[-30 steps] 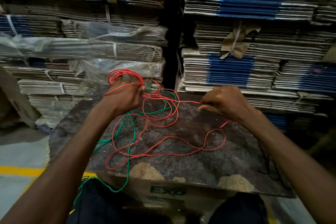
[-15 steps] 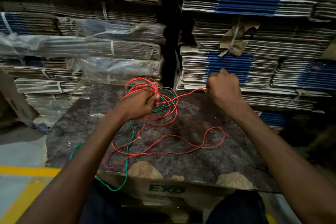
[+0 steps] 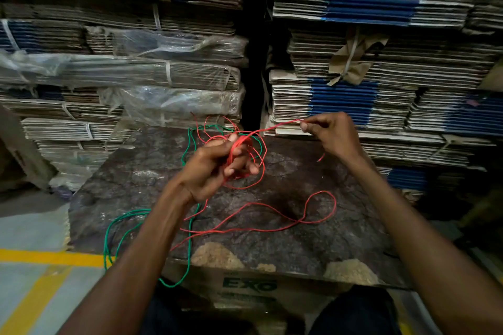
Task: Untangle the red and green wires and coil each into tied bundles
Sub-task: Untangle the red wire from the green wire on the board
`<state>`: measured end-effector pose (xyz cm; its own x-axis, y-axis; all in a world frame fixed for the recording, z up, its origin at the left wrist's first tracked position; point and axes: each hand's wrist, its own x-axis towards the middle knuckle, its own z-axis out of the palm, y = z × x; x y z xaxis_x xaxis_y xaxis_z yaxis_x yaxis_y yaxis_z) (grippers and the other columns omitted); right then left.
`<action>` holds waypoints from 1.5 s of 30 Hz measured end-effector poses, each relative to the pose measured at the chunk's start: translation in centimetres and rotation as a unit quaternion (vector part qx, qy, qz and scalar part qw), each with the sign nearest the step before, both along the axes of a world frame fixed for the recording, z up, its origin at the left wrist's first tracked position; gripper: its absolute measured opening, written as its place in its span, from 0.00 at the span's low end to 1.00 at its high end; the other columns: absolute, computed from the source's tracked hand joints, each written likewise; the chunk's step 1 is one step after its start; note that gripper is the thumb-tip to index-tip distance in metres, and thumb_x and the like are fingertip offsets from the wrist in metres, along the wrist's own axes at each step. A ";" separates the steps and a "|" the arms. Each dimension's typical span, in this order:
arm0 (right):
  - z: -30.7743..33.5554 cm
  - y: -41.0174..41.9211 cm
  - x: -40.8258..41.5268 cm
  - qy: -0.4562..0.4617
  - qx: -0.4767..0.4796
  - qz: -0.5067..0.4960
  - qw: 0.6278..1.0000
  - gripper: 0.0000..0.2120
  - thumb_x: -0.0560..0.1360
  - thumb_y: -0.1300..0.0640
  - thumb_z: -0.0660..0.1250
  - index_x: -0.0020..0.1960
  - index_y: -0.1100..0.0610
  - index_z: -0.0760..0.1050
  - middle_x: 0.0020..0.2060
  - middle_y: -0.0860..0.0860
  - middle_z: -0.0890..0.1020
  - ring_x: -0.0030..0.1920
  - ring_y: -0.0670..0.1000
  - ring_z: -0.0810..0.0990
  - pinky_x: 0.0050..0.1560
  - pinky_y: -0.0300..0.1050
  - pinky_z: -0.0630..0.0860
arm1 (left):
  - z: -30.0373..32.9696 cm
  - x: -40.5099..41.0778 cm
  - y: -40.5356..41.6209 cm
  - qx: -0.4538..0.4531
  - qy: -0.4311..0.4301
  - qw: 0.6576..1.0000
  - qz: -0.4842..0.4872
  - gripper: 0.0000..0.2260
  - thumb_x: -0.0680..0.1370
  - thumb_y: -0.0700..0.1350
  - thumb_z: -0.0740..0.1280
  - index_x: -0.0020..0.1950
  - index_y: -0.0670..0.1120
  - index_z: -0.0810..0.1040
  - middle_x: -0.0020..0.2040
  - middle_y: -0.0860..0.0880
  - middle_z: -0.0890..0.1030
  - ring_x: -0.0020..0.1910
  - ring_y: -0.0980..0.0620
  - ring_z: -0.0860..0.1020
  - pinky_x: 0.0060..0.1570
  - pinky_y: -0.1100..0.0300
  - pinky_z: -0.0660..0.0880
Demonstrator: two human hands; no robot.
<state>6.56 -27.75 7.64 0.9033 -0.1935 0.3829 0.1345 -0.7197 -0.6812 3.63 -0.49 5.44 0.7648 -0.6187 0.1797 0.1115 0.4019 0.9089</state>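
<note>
My left hand (image 3: pixel 215 168) grips a small coil of the red wire (image 3: pixel 272 226) above the middle of the dark board (image 3: pixel 136 179). A taut red strand runs from that coil up to my right hand (image 3: pixel 330 132), which pinches it near the far right edge of the board. More red wire lies in loose loops on the board below my hands. The green wire (image 3: pixel 119 226) loops behind the red coil, passes under my left forearm and hangs over the board's near left edge.
The board rests on a cardboard box (image 3: pixel 250 287) marked EXO, between my knees. Tall stacks of bundled flat cardboard (image 3: pixel 353 62) stand close behind it, some wrapped in plastic (image 3: pixel 163 100). A yellow floor line (image 3: pixel 49 258) runs at the lower left.
My left hand has turned palm up and dropped slightly with the red coil. My right hand has pulled the red strand up and right, and the loose loops on the board have shrunk.
</note>
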 end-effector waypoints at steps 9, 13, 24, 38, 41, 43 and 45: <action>-4.0 2.9 -0.8 0.107 0.209 0.077 0.969 0.05 0.70 0.57 0.76 0.39 0.58 0.82 0.28 0.52 0.83 0.22 0.44 0.74 0.23 0.34 0.67 | 0.1 -0.9 -1.3 -0.300 0.065 0.944 -0.120 0.11 0.80 0.42 0.56 0.46 0.40 0.76 0.67 0.34 0.73 0.72 0.34 0.65 0.71 0.34 0.48; -5.8 4.5 -1.9 0.142 -0.015 0.083 0.986 0.07 0.67 0.46 0.77 0.40 0.49 0.85 0.30 0.47 0.83 0.25 0.38 0.74 0.27 0.36 0.69 | 1.1 -0.6 -1.5 -0.278 0.049 0.957 -0.066 0.05 0.76 0.43 0.63 0.41 0.45 0.75 0.72 0.35 0.68 0.73 0.34 0.61 0.70 0.34 0.55; -3.5 7.0 -8.2 0.122 -0.363 0.205 0.901 0.13 0.74 0.42 0.68 0.52 0.49 0.80 0.48 0.50 0.84 0.54 0.56 0.80 0.39 0.43 0.66 | -0.2 2.9 -1.5 -0.056 0.022 0.977 0.206 0.14 0.83 0.43 0.54 0.39 0.47 0.71 0.61 0.41 0.80 0.44 0.53 0.78 0.35 0.61 0.67; 0.4 7.0 -8.9 0.122 0.031 0.345 0.930 0.06 0.76 0.62 0.70 0.49 0.63 0.84 0.40 0.54 0.86 0.38 0.41 0.81 0.43 0.37 0.77 | -1.3 1.9 -2.0 0.235 -0.174 0.928 0.232 0.20 0.82 0.53 0.55 0.57 0.41 0.80 0.26 0.58 0.63 0.31 0.53 0.54 0.36 0.51 0.47; -0.7 7.0 -8.2 0.101 0.074 0.326 0.937 0.04 0.76 0.65 0.69 0.48 0.64 0.83 0.37 0.55 0.85 0.36 0.43 0.80 0.40 0.38 0.76 | -1.2 1.6 -1.8 0.212 -0.169 0.938 0.216 0.20 0.77 0.64 0.58 0.45 0.54 0.83 0.38 0.47 0.72 0.35 0.52 0.60 0.37 0.52 0.50; -1.6 6.7 -7.2 0.082 0.090 0.286 0.951 0.04 0.76 0.62 0.70 0.45 0.57 0.84 0.35 0.53 0.85 0.35 0.47 0.79 0.39 0.45 0.76 | -0.9 1.4 -1.6 0.200 -0.156 0.945 0.205 0.19 0.76 0.64 0.59 0.39 0.53 0.81 0.49 0.49 0.81 0.44 0.50 0.64 0.38 0.55 0.56; -2.3 6.3 -6.1 0.040 0.086 0.216 0.972 0.06 0.74 0.58 0.72 0.41 0.49 0.83 0.34 0.51 0.85 0.34 0.47 0.78 0.37 0.50 0.76 | -0.6 1.2 -1.5 0.179 -0.132 0.955 0.198 0.19 0.78 0.58 0.58 0.36 0.49 0.78 0.55 0.50 0.84 0.44 0.51 0.68 0.40 0.57 0.61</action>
